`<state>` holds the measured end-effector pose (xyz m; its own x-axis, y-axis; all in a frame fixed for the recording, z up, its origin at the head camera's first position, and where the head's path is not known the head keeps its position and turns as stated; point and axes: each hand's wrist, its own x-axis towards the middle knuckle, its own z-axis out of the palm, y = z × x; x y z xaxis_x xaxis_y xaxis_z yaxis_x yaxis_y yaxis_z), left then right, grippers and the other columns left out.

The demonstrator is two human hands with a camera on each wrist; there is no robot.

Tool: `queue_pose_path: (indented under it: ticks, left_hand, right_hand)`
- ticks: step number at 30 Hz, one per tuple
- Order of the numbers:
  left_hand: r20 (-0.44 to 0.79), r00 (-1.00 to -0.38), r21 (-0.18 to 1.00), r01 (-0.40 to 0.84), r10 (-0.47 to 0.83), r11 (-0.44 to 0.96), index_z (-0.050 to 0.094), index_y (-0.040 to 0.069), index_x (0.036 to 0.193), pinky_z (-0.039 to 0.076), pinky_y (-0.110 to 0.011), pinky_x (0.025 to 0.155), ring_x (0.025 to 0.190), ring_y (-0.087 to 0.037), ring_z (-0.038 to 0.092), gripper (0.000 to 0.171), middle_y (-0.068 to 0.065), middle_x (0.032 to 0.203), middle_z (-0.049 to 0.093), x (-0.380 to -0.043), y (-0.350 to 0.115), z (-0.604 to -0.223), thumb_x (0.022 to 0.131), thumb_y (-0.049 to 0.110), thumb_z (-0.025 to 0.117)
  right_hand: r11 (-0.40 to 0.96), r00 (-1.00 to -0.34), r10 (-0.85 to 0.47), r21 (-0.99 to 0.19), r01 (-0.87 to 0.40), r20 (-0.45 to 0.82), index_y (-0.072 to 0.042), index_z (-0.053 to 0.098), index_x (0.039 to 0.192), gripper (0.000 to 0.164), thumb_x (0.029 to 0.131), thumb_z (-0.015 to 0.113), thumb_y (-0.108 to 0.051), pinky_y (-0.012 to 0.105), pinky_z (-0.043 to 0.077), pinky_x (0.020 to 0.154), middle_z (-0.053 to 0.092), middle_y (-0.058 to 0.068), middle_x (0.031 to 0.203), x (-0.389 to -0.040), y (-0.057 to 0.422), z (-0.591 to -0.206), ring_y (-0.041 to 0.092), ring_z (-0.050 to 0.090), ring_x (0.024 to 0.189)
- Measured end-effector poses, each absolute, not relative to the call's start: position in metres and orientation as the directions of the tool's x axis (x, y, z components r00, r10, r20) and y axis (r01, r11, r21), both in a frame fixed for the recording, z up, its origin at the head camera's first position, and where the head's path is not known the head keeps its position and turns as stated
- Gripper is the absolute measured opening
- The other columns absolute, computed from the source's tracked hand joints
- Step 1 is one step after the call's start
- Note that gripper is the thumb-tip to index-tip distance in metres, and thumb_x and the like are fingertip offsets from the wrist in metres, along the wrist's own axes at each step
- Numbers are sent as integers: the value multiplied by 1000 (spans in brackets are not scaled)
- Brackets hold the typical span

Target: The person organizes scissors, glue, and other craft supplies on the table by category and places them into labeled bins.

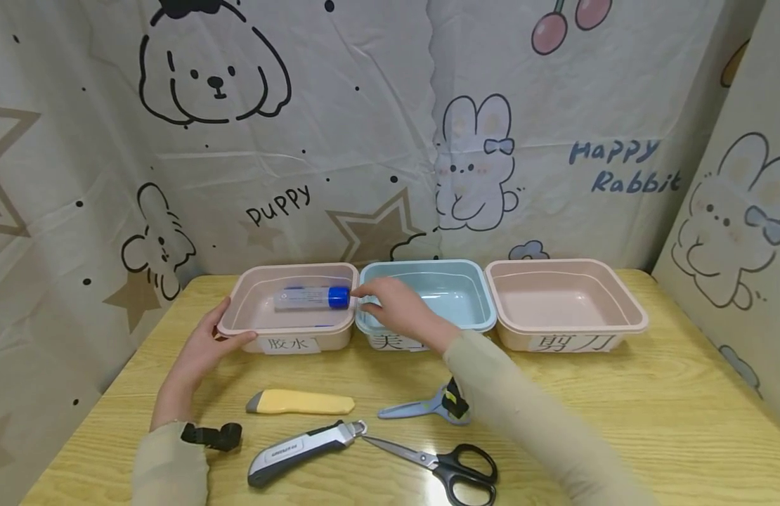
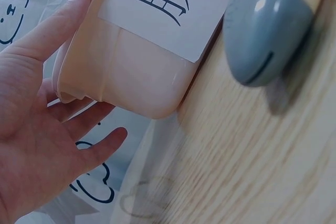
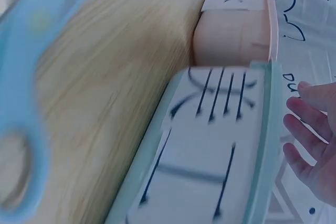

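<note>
My left hand [image 1: 197, 351] holds the front left corner of the left pink bin [image 1: 289, 330]. In the left wrist view its thumb lies along the rim and its fingers go behind the bin wall [image 2: 142, 82]. A clear glue bottle [image 1: 301, 298] with a blue cap lies sideways in that bin; something blue beneath it is mostly hidden. My right hand [image 1: 396, 306] hovers over the left side of the blue bin [image 1: 428, 266], fingertips close beside the cap. In the right wrist view the right hand's fingers [image 3: 310, 135] are loosely bent around nothing.
Another pink bin [image 1: 567, 337] stands at the right. In front lie a yellow utility knife [image 1: 304, 402], a grey-and-black utility knife [image 1: 301, 450], blue scissors [image 1: 409, 409] partly behind the right sleeve, and black-handled scissors [image 1: 450, 467]. A printed curtain [image 1: 365, 140] hangs behind.
</note>
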<state>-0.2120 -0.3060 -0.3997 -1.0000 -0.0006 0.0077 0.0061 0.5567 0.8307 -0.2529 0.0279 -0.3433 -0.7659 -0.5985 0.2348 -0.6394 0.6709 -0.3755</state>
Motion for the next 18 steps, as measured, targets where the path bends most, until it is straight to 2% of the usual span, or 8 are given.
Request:
queue_pose_path:
  ticks: [7,9,13,15,18]
  left_hand:
    - [18,-1000,838,21,10,546,2,15,147,21,-62,102,134,-44,14,96,-17,152,2,-213,-306,-400,81,38,67]
    - [20,-1000,838,25,15,545,2,15,147,22,-61,102,133,-44,15,95,-18,151,2,-213,-306,-400,81,37,67]
    - [22,-999,837,31,24,546,2,15,147,23,-60,102,133,-43,17,95,-18,151,3,-213,-306,-401,81,36,67]
    - [20,-999,834,31,27,550,2,15,147,23,-60,102,132,-44,17,95,-18,152,2,-213,-306,-401,81,37,66]
    - [18,-999,826,32,31,562,1,15,147,24,-61,101,132,-44,18,95,-18,151,3,-214,-307,-399,81,38,66]
  right_hand:
    - [648,-737,-576,-352,-675,353,-8,62,114,30,85,63,-15,34,45,92,64,5,113,-238,73,-346,21,57,107]
    - [643,-755,-544,-397,-655,366,-7,62,115,33,84,65,-18,36,45,91,63,6,114,-232,87,-346,22,57,107]
    - [652,-830,-462,-515,-557,313,-10,58,121,40,84,64,-26,40,43,95,59,4,121,-222,116,-342,23,52,114]
    - [662,-851,-431,-536,-524,299,-11,57,123,43,84,65,-28,42,41,97,57,4,124,-217,129,-338,24,49,118]
    - [693,-858,-404,-506,-513,317,-13,55,125,46,84,65,-30,44,39,98,55,5,127,-212,148,-334,26,47,120]
